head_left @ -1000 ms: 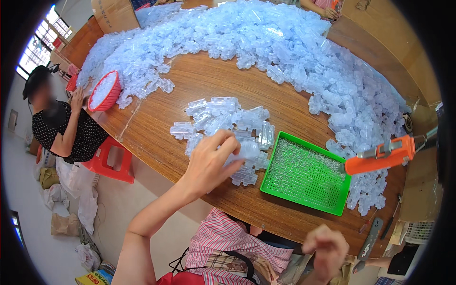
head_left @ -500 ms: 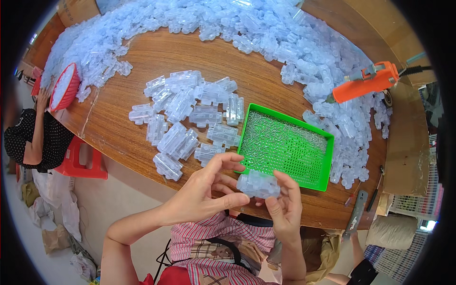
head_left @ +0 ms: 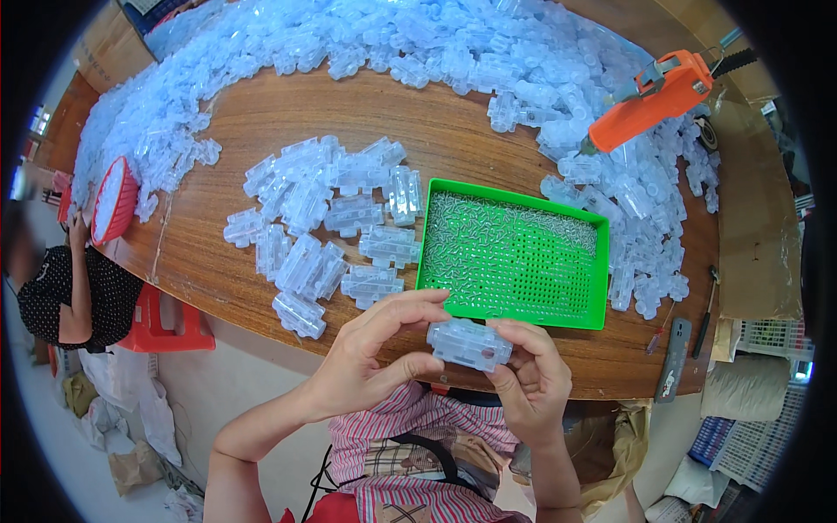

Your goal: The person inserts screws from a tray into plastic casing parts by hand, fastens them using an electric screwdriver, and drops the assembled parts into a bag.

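In front of my body, a clear plastic housing with a roughly cylindrical, ridged shape is held level between both hands. My right hand pinches its right end between thumb and fingers. My left hand curves round the left end, thumb below and fingertips above, with a lighter hold. Just beyond my hands sits a green perforated tray, its far part strewn with small silver screws. Left of the tray lies a loose group of similar clear housings.
A large heap of clear housings curves along the table's far and right sides. An orange electric screwdriver hangs over it at right. A dark phone-like bar lies near the right edge. At far left, another person reaches toward a red basket.
The housing has turned in my fingers and now lies with another side up. My right fingers have closed further over its end. The whole view has shifted slightly.
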Demonstrator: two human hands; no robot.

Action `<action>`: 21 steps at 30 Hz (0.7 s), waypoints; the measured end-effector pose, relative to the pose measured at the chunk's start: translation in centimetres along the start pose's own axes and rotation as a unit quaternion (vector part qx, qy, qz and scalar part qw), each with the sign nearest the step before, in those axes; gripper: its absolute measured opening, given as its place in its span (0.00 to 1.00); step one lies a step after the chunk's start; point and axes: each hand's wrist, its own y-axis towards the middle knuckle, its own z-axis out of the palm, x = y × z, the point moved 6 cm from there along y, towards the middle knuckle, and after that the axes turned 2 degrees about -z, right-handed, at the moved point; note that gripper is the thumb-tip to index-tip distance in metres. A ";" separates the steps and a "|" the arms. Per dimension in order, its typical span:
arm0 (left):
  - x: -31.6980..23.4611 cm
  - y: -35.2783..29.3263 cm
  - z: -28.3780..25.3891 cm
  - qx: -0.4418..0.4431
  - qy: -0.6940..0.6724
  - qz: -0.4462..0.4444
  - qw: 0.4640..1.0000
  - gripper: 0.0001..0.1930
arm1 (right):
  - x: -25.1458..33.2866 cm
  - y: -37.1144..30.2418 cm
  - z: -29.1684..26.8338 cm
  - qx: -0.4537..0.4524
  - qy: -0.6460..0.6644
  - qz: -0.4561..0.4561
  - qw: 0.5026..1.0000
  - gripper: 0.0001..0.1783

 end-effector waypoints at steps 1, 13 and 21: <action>0.0 0.0 0.1 0.005 -0.009 -0.004 1.000 0.20 | 0.0 -0.1 -0.1 -0.003 0.002 -0.003 1.000 0.19; -1.1 0.5 1.2 0.033 0.184 0.029 0.982 0.20 | -2.7 -1.2 0.1 0.009 0.179 0.201 0.963 0.23; -0.4 -0.9 -1.6 -0.031 0.246 -0.071 0.966 0.19 | -3.2 -2.1 -0.3 -0.016 0.135 0.275 0.952 0.20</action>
